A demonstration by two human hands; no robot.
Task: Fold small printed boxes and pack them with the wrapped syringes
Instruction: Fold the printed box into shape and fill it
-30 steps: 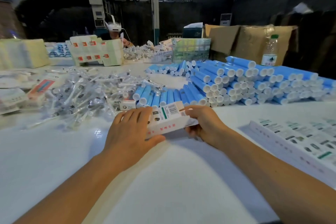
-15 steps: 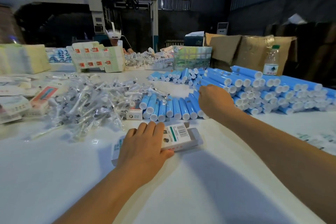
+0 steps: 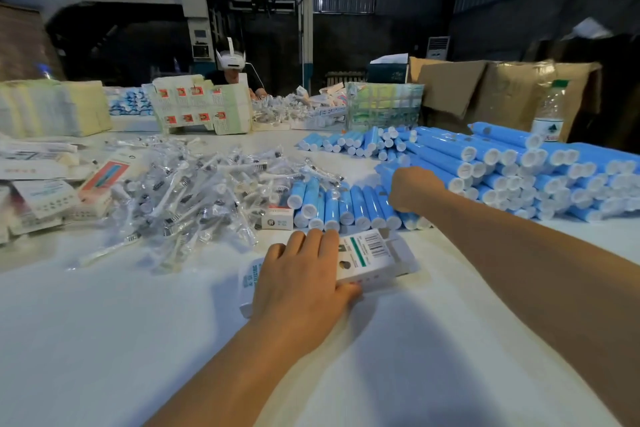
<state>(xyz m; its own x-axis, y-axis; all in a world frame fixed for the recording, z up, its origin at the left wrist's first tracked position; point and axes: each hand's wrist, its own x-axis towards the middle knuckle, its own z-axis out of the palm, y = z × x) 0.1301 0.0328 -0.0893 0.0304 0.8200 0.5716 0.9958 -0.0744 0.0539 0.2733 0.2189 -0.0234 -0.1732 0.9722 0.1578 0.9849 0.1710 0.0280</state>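
- The right hand (image 3: 414, 189) is no longer at the printed box (image 3: 372, 258): a second ago it was steadying the box's right end, half a second ago it was reaching away, and now it is sitting at the near row of blue tubes (image 3: 341, 206), well apart from the box
- Its fingers are curling downward among the tubes; whether they are already closing round one is hidden by the back of the hand, so I cannot tell
- The left hand (image 3: 304, 282) is staying put, lying flat with fairly straight fingers across the box's left half and the thumb at its near edge, pressing it onto the white table (image 3: 104, 340)
- The box is lying on its side just in front of the tube row, its barcode face up and its right end flap apparently standing open
- The heap of wrapped syringes (image 3: 194, 194) is lying to the left, untouched by either hand
- Judging from this, folding is looking finished for this box and filling is beginning, with a tube seemingly coming first and a syringe not yet fetched
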